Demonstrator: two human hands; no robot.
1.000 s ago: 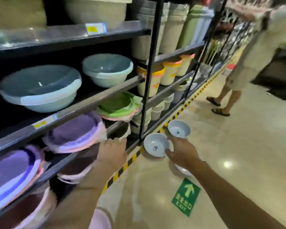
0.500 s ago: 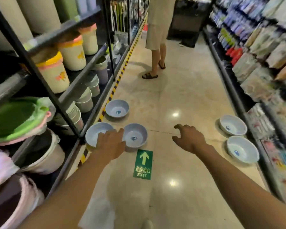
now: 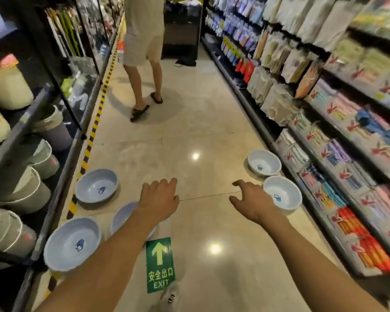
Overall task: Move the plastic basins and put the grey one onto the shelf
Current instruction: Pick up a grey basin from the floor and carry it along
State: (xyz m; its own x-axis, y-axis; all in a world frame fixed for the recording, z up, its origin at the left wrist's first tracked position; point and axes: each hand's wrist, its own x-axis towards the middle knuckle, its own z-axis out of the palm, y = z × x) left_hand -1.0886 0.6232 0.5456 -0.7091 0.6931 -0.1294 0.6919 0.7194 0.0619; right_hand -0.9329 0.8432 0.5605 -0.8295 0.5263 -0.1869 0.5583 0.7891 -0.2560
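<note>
Several pale grey-blue plastic basins lie on the aisle floor. Three are on the left by the shelf foot: a far one [image 3: 96, 185], a near one [image 3: 72, 243] and one [image 3: 123, 216] partly hidden under my left forearm. Two whiter basins sit on the right, a far one [image 3: 264, 162] and a near one [image 3: 282, 192]. My left hand [image 3: 159, 199] hovers over the floor, fingers loosely spread, holding nothing. My right hand [image 3: 251, 202] is open too, fingers apart, just left of the near right basin.
The left shelf [image 3: 61, 176] holds stacked buckets and bins. The right shelf [image 3: 324, 136] is full of packaged goods. A person in shorts and sandals [image 3: 142, 64] stands ahead in the aisle. A green EXIT sticker [image 3: 159, 264] is on the floor.
The view swung from the left shelf to the aisle. My left hand left the shelf edge and moved to mid-aisle; my right hand came off a left basin and moved towards the right basins.
</note>
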